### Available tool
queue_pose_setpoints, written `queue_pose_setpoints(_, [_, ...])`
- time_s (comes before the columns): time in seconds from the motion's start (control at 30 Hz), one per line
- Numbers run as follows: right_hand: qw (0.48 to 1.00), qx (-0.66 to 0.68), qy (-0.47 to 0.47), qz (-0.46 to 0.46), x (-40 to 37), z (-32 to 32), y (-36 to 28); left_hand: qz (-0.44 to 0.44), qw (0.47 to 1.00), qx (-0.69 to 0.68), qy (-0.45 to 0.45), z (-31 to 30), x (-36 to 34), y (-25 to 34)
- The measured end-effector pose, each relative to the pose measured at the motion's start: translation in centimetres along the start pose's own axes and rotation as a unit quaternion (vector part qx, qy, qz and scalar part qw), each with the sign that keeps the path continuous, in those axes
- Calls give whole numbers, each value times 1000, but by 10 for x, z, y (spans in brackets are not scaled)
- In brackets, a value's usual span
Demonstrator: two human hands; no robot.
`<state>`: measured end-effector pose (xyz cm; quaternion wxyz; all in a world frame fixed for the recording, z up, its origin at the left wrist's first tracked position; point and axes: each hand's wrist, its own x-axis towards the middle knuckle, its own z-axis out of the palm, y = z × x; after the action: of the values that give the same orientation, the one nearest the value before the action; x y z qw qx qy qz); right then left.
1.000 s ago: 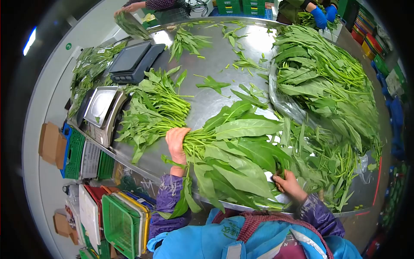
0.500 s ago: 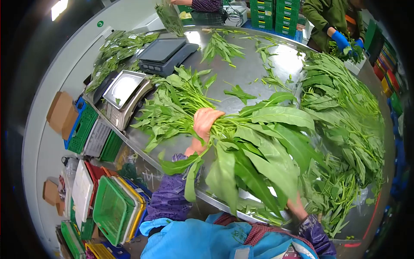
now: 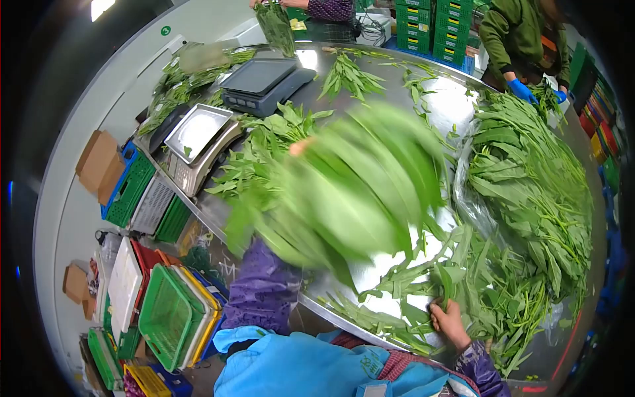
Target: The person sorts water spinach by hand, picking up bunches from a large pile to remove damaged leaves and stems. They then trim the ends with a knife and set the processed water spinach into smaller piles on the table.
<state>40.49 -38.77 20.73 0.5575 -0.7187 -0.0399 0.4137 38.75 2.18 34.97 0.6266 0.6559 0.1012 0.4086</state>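
A bunch of water spinach [image 3: 364, 185], smeared by motion, is raised above the metal table. My left hand [image 3: 301, 147] is closed on its stems; leaves hide all but a sliver of it. Beneath and behind lies more water spinach [image 3: 254, 165] with narrow leaves. Near the front edge, my right hand [image 3: 451, 323] has its fingers curled around the base of a leafy sprig [image 3: 451, 279], among loose leaves. A large heap of water spinach [image 3: 529, 185] covers the right side, partly on clear plastic [image 3: 471, 205].
Two scales, one dark [image 3: 261, 83] and one silver-topped [image 3: 197, 132], stand at the left. Bagged greens [image 3: 178, 79] lie behind them. Crates [image 3: 169, 317] lean below the table's left edge. Across the table, a person in blue gloves [image 3: 522, 91] handles greens; another person's sleeve [image 3: 331, 9] shows at the back.
The bunch in my left hand has swung up and its leaves now cover that hand. My right hand, earlier largely behind leaves, now shows at a sprig by the front edge.
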Motion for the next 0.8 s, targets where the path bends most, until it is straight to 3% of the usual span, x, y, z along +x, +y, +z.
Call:
queue_pose_setpoints(0.03, [1000,-4,5,3,-1,1,-3,-210,937,-269,78,13,-7,53])
queue_pose_setpoints(0.1, [1000,4,10,1,0,0,0,-80,984,4,158,-59,50,-91])
queue_pose_setpoints(0.17, [1000,4,8,2,1,0,3,-247,943,-152,160,-81,43,-116])
queue_pose_setpoints(0.23, [1000,11,13,-3,2,0,4,-448,807,-281,262,-101,34,-163])
queue_pose_setpoints(0.3, [999,33,-3,10,4,-2,9,-421,842,-283,186,-106,12,-168])
queue_pose_setpoints(0.5, [999,22,6,24,4,-1,7,-426,834,-276,219,-96,19,-152])
queue_pose_setpoints(0.6, [1000,20,1,23,4,2,6,-421,840,-315,136,-93,17,-150])
queue_pose_setpoints(0.63, [1000,14,6,17,3,1,7,-257,966,21,27,-100,-1,-155])
queue_pose_setpoints(0.67, [1000,6,-5,17,7,-1,12,-39,934,343,-91,-98,-20,-152])
queue_pose_setpoints(0.73, [1000,2,-7,14,3,0,11,-88,967,204,-125,-87,-23,-138])
queue_pose_setpoints(0.77, [1000,-22,-2,-1,1,1,6,-115,967,196,-112,-90,-23,-153])
queue_pose_setpoints(0.8, [1000,11,-9,-1,1,1,9,-85,987,125,-61,-94,-25,-172])
